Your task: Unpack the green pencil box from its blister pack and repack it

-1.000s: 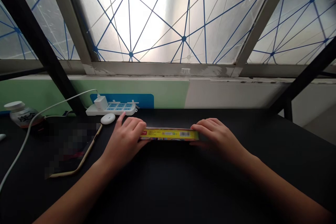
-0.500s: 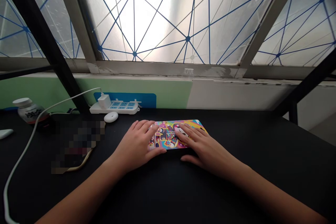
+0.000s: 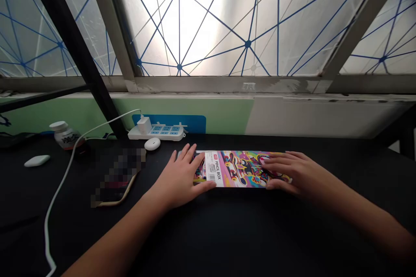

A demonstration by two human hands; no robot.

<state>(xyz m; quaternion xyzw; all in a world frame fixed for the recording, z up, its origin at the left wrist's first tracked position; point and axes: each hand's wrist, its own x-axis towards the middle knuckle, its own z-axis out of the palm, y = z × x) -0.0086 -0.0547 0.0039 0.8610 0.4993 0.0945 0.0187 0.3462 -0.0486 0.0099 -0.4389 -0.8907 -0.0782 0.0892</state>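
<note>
While flat on one table [image 3: 227, 233], one pencil box [image 3: 240, 169] beneath two open hands: left hand [image 3: 180, 177], right hand [image 3: 297, 173].

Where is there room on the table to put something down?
The table is bare on this side of the pencil box, and to the right of the right hand. The left side is crowded: cable, power strip, bottle.

pencil box [image 3: 242, 169]: multicolour cartoon print | table [image 3: 227, 233]: black

Colourful cartoon-printed pencil box [image 3: 238, 169], white label band at left, flat on black table [image 3: 227, 233].
</note>
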